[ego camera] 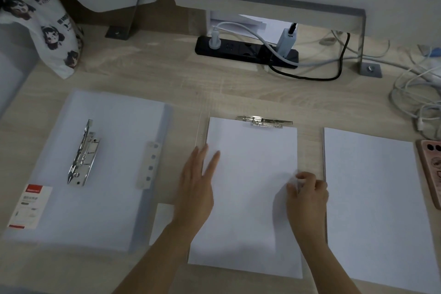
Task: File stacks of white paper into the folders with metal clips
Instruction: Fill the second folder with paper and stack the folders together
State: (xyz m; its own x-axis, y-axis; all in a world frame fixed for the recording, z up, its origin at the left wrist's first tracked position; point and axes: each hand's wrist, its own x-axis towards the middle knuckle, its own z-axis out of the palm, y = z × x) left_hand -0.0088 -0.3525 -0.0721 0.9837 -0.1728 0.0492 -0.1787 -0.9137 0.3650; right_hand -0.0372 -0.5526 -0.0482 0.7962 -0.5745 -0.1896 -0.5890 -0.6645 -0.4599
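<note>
Pressing flat w/ fingers straight & spread, left hand [196, 188] rests on the left edge of the paper stack [250, 210] lying mid-tabletop [167, 83], top edge at the metal clip [265, 122], while right hand [307, 196], fingers curled, pinches its right edge.

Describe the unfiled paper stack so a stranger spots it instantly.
On the wooden desk, three white rectangles lie in a row below the black power strip. Take the rightmost, the paper stack beside the pink phone. Unlike its two neighbours, it shows no metal clip.
</note>
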